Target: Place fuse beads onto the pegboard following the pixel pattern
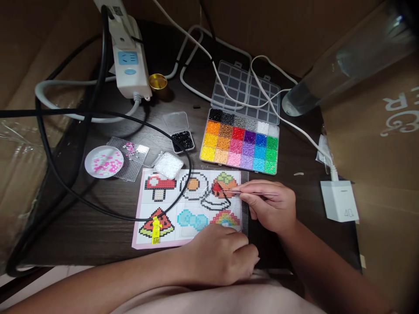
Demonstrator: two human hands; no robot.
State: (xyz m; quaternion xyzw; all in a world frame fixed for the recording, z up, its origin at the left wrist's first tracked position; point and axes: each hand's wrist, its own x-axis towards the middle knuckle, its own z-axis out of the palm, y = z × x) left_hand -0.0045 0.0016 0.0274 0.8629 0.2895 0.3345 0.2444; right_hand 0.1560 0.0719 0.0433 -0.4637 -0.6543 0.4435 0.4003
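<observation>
1. I see the right grip [268,203] pinching slim tweezers [235,192], tips at small red beads [216,188].
2. Black-outlined bead figure [216,201]: on translucent pegboard [245,179] over printed paper [147,206].
3. Left grip [225,257]: curled, palm hidden; I cannot tell its hold.

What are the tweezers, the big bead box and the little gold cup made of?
Tweezers: probably metal, because they look so thin and slightly shiny.
Big bead box: most likely hard, smooth plastic; its open lid is see-through.
Little gold cup: shiny gold outside and in, so maybe metal, though gold-coated plastic could look the same.
</observation>
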